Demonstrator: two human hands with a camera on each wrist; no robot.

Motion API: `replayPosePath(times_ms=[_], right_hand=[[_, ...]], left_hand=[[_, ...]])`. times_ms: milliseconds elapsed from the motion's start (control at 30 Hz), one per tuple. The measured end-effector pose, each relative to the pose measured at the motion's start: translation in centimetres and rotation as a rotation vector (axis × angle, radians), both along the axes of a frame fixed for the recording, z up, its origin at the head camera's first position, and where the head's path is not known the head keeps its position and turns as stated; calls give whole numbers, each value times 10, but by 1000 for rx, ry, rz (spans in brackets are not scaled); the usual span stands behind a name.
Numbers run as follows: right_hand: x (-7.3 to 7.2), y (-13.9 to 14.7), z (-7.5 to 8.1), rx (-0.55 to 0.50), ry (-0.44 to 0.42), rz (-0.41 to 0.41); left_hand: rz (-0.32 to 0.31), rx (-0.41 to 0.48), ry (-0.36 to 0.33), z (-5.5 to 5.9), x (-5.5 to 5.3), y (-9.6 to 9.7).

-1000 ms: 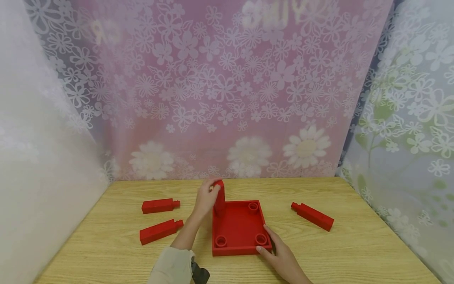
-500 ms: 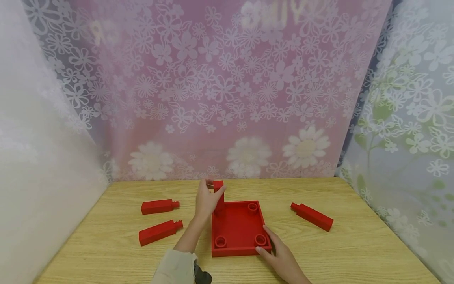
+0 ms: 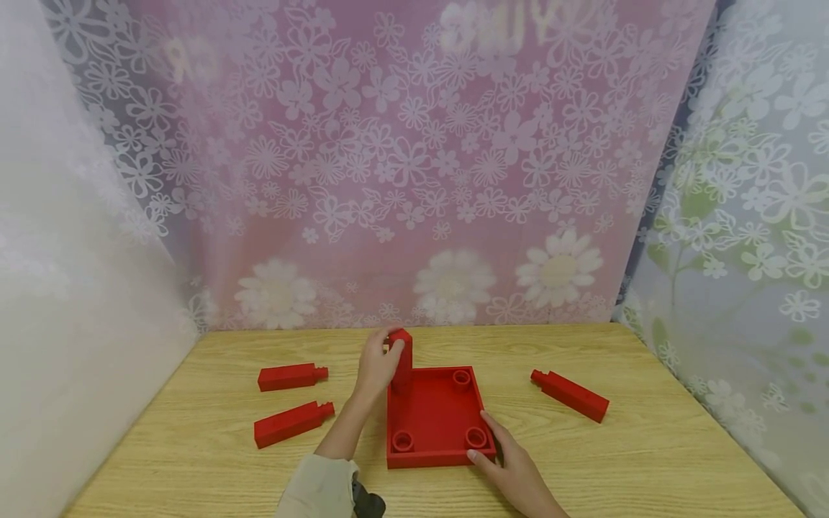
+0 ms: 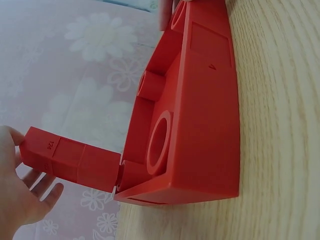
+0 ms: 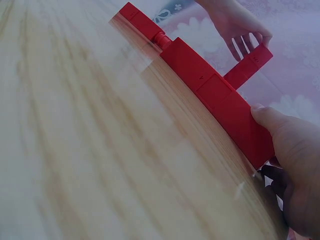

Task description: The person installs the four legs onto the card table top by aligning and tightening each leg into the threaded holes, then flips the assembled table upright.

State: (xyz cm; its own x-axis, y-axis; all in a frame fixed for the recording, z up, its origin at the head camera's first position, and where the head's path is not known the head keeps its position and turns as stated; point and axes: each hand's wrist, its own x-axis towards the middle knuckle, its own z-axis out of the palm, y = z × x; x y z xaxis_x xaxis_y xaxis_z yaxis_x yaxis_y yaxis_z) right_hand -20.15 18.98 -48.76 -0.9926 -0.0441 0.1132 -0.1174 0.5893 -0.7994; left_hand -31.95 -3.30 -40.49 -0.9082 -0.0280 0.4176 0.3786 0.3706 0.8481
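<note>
Behind the red tray (image 3: 434, 414) hangs a flowered curtain (image 3: 414, 216), its pale lettering too faint to read surely. Beneath the tray spreads the wood-grain counter (image 3: 194, 453). The left grip (image 3: 378, 367) clasps a red block (image 3: 405, 368) with thumb and fingers; the right grip (image 3: 512, 464) holds the tray's near right corner. The clasped block stands at the tray's far left corner, its neck meeting the socket (image 4: 131, 176). Two loose blocks (image 3: 286, 376) lie left of the tray, a third block (image 3: 573, 396) right. The tray's wall bears one small mark (image 4: 212, 67) (A or 4, I cannot tell); tiny figures (image 4: 50, 145) on the clasped block resemble 124.
</note>
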Motion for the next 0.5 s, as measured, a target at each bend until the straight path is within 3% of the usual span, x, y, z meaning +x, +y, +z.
replayPosePath(times_ms=[200,500], right_hand=[[-1,0,0,6,-5,-1],[0,0,0,5,-1,-1]], left_hand=[[21,-48,3,0,0,3],[105,28,-40,-2,4,8]])
